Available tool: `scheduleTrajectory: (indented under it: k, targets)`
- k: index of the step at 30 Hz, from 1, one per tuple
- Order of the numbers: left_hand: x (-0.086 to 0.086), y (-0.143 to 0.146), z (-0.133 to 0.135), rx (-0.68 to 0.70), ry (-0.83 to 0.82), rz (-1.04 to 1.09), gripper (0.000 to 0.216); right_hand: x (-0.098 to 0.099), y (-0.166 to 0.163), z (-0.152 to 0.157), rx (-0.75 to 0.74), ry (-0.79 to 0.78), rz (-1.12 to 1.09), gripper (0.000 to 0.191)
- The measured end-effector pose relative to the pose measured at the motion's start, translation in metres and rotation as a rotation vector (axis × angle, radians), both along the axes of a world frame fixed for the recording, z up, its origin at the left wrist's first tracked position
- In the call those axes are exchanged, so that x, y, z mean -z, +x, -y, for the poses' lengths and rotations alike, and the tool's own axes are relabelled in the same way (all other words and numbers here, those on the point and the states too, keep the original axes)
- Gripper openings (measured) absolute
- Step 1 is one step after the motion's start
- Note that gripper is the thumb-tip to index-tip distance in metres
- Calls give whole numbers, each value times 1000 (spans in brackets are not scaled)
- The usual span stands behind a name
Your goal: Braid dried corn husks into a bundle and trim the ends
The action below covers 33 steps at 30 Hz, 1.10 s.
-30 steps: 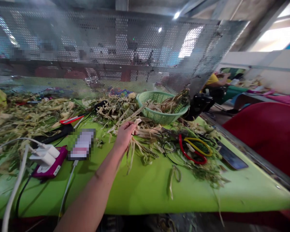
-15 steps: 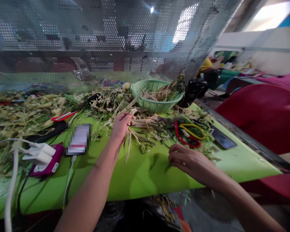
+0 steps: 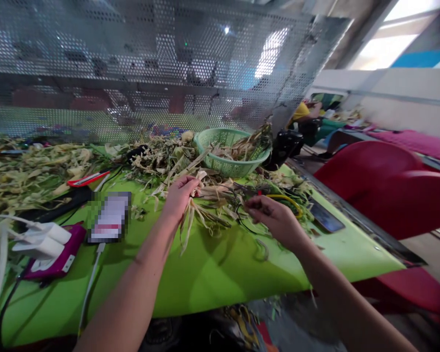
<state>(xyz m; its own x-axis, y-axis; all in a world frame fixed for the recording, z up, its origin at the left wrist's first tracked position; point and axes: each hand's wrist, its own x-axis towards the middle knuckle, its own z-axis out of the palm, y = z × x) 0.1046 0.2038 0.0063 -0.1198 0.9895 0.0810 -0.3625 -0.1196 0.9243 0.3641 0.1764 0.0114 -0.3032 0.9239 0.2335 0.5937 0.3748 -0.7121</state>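
My left hand [image 3: 181, 194] is closed, pinching a bunch of dry, pale corn husks [image 3: 202, 211] whose strips hang toward me over the green table. Across from it, my right hand [image 3: 273, 215] hovers with fingers curled and tips drawn together; whether anything thin is between them I cannot make out. Just behind this hand are scissors with a yellow handle loop [image 3: 286, 197] and a red one, mostly hidden by the fingers. A thin black cord [image 3: 245, 226] curves beside the fingertips. Below the hand, a pale curled strip [image 3: 264, 250] lies on the table.
A green basket [image 3: 231, 168] with dry husks stands at the back. Husk piles [image 3: 51, 168] spread along the left. A phone [image 3: 110, 217], a purple power strip [image 3: 56, 252] with white plugs and a dark phone [image 3: 326, 215] lie around. A red chair [image 3: 374, 181] is at right.
My right hand has moved up and left, closer to the husks, now covering the scissors' red loop. The pale strip beneath it has come into view. My left hand keeps its hold.
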Motion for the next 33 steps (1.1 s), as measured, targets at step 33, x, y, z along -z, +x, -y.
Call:
scheduleTrajectory:
  k: [33]
  targets:
    - [-17, 21, 23, 453, -144, 283, 30, -60, -64, -25, -174, 154, -181, 9]
